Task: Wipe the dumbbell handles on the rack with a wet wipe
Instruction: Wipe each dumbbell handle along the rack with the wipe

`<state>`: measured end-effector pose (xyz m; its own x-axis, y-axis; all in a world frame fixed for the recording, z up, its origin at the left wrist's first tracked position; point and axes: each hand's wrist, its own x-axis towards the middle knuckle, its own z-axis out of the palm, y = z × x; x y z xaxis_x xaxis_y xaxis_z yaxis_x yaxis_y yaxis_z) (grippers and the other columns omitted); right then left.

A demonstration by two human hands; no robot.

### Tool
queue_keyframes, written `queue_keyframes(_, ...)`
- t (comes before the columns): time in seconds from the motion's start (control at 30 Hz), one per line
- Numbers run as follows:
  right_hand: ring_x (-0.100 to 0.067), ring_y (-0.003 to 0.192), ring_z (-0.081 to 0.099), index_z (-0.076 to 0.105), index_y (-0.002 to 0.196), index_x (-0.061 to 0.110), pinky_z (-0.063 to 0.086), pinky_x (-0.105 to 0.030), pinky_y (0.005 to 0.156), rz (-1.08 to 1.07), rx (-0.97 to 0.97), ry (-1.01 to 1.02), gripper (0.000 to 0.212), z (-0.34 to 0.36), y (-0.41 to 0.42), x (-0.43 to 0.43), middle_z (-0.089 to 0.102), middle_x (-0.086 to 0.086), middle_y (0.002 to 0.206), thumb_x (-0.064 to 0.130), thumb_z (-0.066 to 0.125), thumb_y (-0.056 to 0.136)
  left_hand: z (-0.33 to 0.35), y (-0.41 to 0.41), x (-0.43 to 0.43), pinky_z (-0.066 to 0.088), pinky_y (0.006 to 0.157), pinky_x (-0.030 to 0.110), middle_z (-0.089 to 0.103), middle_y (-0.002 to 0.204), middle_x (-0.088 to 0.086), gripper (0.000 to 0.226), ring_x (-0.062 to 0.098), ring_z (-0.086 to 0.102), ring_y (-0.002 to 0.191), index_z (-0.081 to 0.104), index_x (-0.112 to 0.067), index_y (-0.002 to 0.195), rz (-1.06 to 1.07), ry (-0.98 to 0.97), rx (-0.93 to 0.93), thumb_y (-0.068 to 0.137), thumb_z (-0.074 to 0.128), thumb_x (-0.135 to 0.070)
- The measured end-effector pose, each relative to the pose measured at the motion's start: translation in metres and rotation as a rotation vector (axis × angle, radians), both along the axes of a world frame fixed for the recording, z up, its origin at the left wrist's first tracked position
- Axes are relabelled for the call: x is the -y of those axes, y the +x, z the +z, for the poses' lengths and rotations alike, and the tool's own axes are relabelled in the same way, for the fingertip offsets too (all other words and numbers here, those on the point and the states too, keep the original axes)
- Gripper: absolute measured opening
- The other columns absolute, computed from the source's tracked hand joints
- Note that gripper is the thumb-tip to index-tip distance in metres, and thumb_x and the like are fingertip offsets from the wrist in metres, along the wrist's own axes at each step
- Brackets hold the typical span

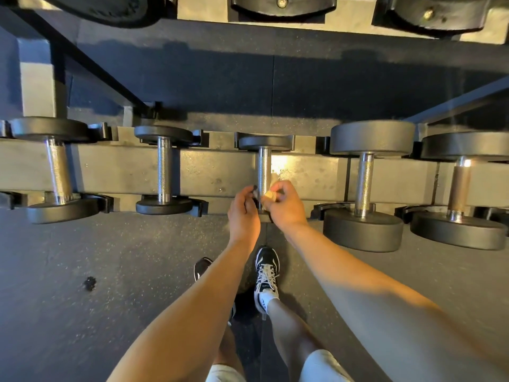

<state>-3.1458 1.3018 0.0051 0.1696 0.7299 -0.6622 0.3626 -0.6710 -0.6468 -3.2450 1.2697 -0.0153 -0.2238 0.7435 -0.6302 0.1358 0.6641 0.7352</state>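
Note:
Several black dumbbells with chrome knurled handles lie across the lower rack shelf. The middle dumbbell handle is the one at my hands. My right hand pinches a small crumpled wet wipe against the near end of that handle. My left hand curls its fingers at the handle's left side, touching its near end; whether it holds anything is hidden. The near head of this dumbbell is covered by my hands.
Neighbouring dumbbells sit at left and right, with bigger ones at both ends. An upper shelf with more weights overhangs at the top. My feet in black-and-white shoes stand on the speckled rubber floor.

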Motion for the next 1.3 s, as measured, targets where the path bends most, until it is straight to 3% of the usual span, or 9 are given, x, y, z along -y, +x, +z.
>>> queue_keyframes(0.07,-0.020,0.096,0.066,0.050,0.088,0.042,0.051,-0.046,0.095,0.025,0.012,-0.048,0.031,-0.005,0.002,0.002,0.071,0.011,0.096,0.026,0.076,0.085,0.004,0.001,-0.003,0.047,0.102,0.037,0.061,0.125,-0.010,0.033,0.015,0.056,0.120,0.052,-0.051,0.121,0.022,-0.004,0.018,0.103,0.034,-0.030)
queue_keyframes(0.2,-0.020,0.085,0.065,0.052,0.086,0.023,0.055,-0.034,0.075,0.010,0.004,-0.066,0.030,0.001,0.004,-0.010,0.068,-0.002,0.090,0.012,0.079,0.083,0.000,0.000,-0.002,0.047,0.087,0.024,0.062,0.121,-0.007,0.035,0.012,0.060,0.111,0.055,-0.032,0.130,0.071,0.014,0.060,0.107,0.035,-0.015)
queue_keyframes(0.53,-0.019,0.096,0.067,0.064,0.087,0.018,0.056,-0.032,0.085,-0.203,-0.040,0.167,0.014,0.000,0.008,-0.013,0.071,-0.002,0.097,0.011,0.076,0.087,0.000,0.001,-0.008,0.041,0.079,0.008,0.060,0.122,-0.011,0.037,0.000,0.056,0.108,0.052,-0.039,0.128,0.064,0.071,-0.008,0.107,0.035,-0.014)
queue_keyframes(0.6,-0.014,0.090,0.064,0.066,0.095,0.016,0.052,-0.019,0.076,-0.194,-0.046,0.262,0.011,0.006,0.003,-0.024,0.069,-0.002,0.097,0.014,0.075,0.089,-0.003,-0.001,-0.008,0.046,0.089,0.012,0.061,0.121,-0.010,0.036,0.004,0.056,0.110,0.054,-0.034,0.132,0.027,0.064,-0.024,0.107,0.035,-0.017)
queue_keyframes(0.73,-0.007,0.093,0.057,0.071,0.098,0.016,0.042,-0.010,0.077,-0.167,0.029,0.372,0.011,0.007,-0.005,-0.047,0.061,0.002,0.104,0.013,0.075,0.088,-0.010,-0.004,-0.009,0.045,0.107,0.047,0.064,0.125,-0.012,0.039,0.018,0.054,0.122,0.055,-0.040,0.132,-0.067,0.072,-0.087,0.100,0.032,-0.034)
queue_keyframes(0.87,-0.012,0.093,0.057,0.074,0.101,0.014,0.048,-0.023,0.082,0.008,0.175,0.367,0.012,0.002,-0.008,-0.018,0.063,-0.001,0.103,0.014,0.074,0.089,-0.003,-0.004,-0.013,0.051,0.100,0.043,0.066,0.122,-0.008,0.036,0.013,0.060,0.113,0.057,-0.031,0.133,-0.080,0.090,-0.074,0.105,0.035,-0.025)
queue_keyframes(1.03,-0.005,0.101,0.058,0.070,0.119,0.005,0.048,-0.015,0.090,0.160,0.318,0.546,0.026,0.006,-0.003,-0.020,0.063,0.002,0.111,0.008,0.068,0.094,-0.002,-0.006,-0.012,0.052,0.098,0.044,0.067,0.118,-0.006,0.035,0.015,0.062,0.109,0.060,-0.026,0.130,-0.088,0.097,-0.081,0.106,0.036,-0.023)
queue_keyframes(1.17,0.002,0.068,0.055,0.058,0.103,0.002,0.050,-0.012,0.073,-0.050,0.121,0.541,0.016,0.021,-0.008,-0.047,0.053,0.007,0.075,-0.012,0.055,0.093,-0.004,-0.009,-0.012,0.050,0.099,0.044,0.067,0.118,-0.008,0.036,0.014,0.060,0.112,0.061,-0.029,0.129,-0.087,0.077,-0.084,0.104,0.034,-0.027)
queue_keyframes(1.3,-0.008,0.078,0.052,0.060,0.083,0.008,0.048,-0.023,0.084,0.063,0.169,0.403,0.015,0.008,-0.013,-0.021,0.049,0.004,0.082,-0.004,0.062,0.092,0.000,-0.006,-0.011,0.054,0.092,0.048,0.068,0.112,-0.006,0.034,0.018,0.064,0.104,0.062,-0.030,0.124,-0.075,0.051,-0.065,0.105,0.033,-0.031)
